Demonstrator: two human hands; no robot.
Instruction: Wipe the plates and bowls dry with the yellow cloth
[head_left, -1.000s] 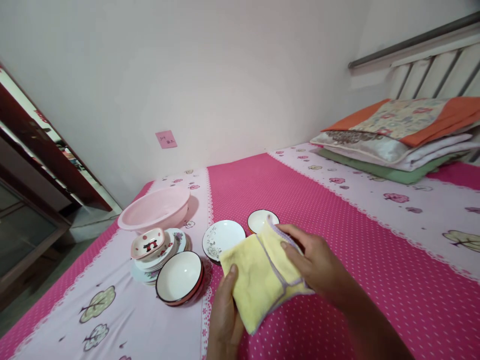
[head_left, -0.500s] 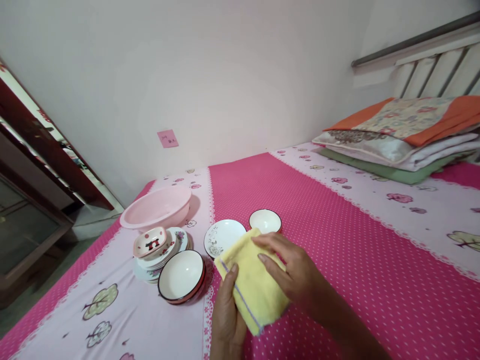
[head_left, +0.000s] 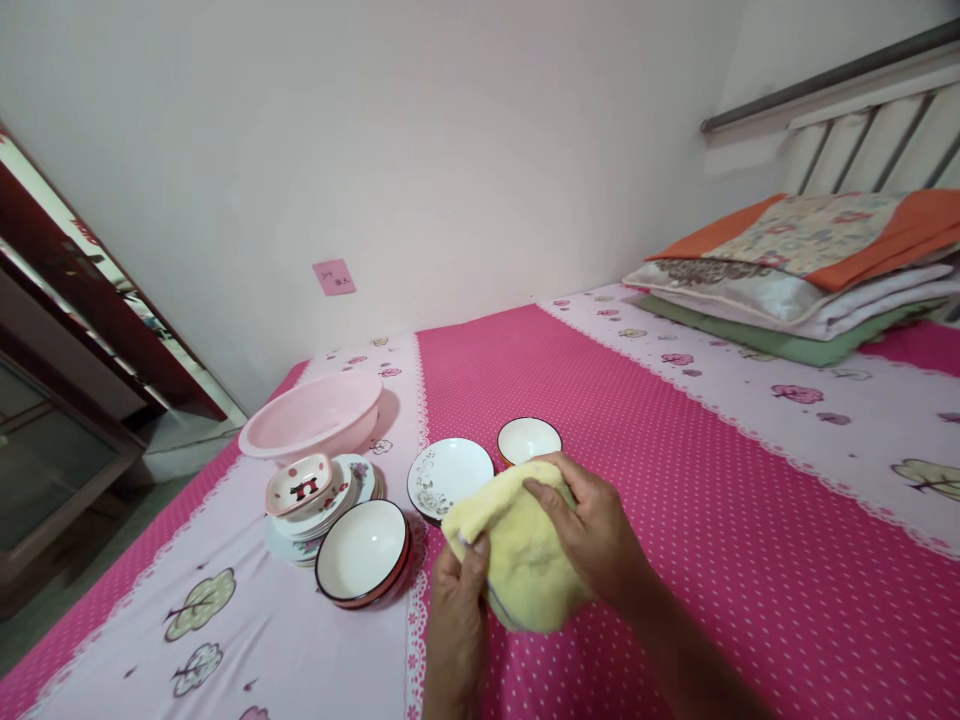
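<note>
Between my two hands hangs a yellow cloth, its purple-stitched edge showing at the left and bottom. My left hand pinches its left corner with thumb and fingers. The upper right side is gripped by my right hand, thumb on the near face. Just beyond the cloth lies a white plate with a grey floral print, its lower right partly covered. A small white bowl with a dark rim stands behind my right hand. Left of my hands sit stacked white bowls with black rims and red outsides.
A pink basin stands at the back left. In front of it, a spotted square dish tops a stack of plates. Folded bedding is piled at the far right. Everything rests on a pink patterned bedspread against the wall.
The cloth, held flatter before, now sags and bunches, its top edge folded over. My right hand has closed on its upper edge, and my left grip has shifted to the corner.
</note>
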